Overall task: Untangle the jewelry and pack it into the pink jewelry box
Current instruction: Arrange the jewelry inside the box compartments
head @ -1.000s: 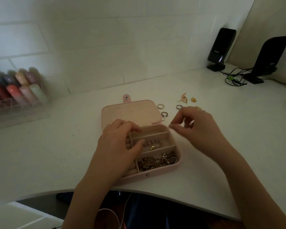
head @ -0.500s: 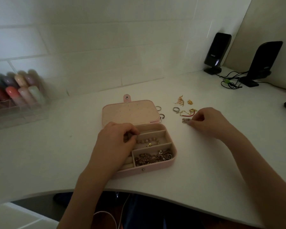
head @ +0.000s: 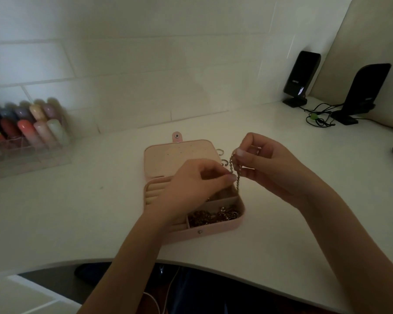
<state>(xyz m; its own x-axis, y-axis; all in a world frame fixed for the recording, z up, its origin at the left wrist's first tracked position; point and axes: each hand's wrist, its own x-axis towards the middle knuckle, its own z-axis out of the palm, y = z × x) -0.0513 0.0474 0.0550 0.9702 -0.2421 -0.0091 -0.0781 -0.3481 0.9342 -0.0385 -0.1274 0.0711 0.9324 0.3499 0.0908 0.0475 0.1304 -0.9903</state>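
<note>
The pink jewelry box [head: 213, 232] lies open on the white desk, its lid [head: 179, 155] flat behind it. A heap of chains [head: 213, 215] fills the front right compartment. My right hand [head: 266, 164] pinches the top of a beaded chain [head: 234, 168] that hangs over the box's right side. My left hand [head: 197, 184] hovers over the box and pinches the same chain lower down. Loose rings [head: 220, 152] lie on the desk just right of the lid; other pieces there are hidden behind my right hand.
A clear organizer with pastel bottles [head: 30, 130] stands at the left against the tiled wall. Two black speakers [head: 302, 75] [head: 363, 91] with tangled cables [head: 318, 116] stand at the back right. The desk's curved front edge [head: 213, 266] runs below the box.
My right hand has lifted a beaded chain from the desk right of the lid and brought it over the box. My left hand has left the compartments and taken hold of the chain.
</note>
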